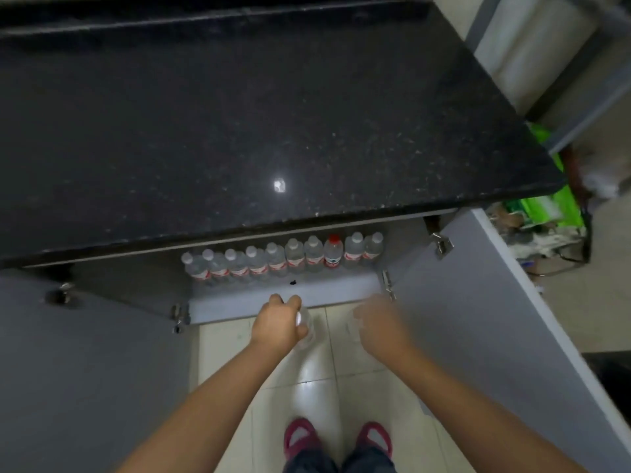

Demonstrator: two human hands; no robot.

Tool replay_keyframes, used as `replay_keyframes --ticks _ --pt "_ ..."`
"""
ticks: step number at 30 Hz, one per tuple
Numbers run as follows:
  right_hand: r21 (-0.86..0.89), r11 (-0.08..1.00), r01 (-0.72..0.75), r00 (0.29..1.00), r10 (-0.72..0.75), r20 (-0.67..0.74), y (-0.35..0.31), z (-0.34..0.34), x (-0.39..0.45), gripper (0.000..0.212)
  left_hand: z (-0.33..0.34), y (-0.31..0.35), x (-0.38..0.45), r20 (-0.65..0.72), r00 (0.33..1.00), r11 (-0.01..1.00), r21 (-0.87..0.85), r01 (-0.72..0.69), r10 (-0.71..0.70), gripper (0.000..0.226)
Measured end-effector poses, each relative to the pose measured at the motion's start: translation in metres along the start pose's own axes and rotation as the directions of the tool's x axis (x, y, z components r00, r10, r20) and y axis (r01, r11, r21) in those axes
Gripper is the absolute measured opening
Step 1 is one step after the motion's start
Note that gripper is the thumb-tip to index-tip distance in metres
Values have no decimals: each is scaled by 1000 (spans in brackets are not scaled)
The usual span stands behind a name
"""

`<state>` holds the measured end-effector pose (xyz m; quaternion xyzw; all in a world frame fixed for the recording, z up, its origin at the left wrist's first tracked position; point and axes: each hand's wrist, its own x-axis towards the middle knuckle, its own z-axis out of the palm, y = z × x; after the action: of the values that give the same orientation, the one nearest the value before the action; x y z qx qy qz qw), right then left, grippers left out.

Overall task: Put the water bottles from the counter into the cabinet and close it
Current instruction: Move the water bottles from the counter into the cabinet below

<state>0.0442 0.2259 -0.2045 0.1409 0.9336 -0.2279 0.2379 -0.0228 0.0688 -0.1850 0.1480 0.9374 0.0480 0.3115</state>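
Black speckled stone fills most of the head view: the tabletop [239, 124] lies bare under me, with one bright glint of light on it. Below its front edge the cabinet [283, 295] stands open, both grey doors swung out, the left door [85, 353] and the right door [478, 302]. Inside, a row of water bottles [283, 259] stands upright along the shelf, side by side, nearly all with white caps and red-and-white labels; one red-capped bottle [333, 252] stands among them toward the right.

My left hand [278, 326] is lowered in front of the cabinet's bottom edge, its fingers [293, 302] curled around a clear bottle [305, 331] by the white-capped top. My right hand [379, 324] is blurred; something clear shows beside its fingers [358, 315], but I cannot tell whether they grip it. Pale floor tiles [317, 377] gleam below, and my two red slippers [336, 438] show at the bottom edge.
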Motion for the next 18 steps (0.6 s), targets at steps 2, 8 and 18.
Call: replay_keyframes --ticks 2,8,18 --pt "23 999 -23 999 24 -24 23 27 35 41 31 3 39 6 1000 999 -37 3 -3 39" --pt "81 993 -85 976 99 -196 98 103 141 39 122 8 152 -126 991 988 -144 -56 38 37" --pt "-121 989 -83 951 43 -306 150 131 233 28 187 23 256 -304 948 986 -107 -129 91 33"
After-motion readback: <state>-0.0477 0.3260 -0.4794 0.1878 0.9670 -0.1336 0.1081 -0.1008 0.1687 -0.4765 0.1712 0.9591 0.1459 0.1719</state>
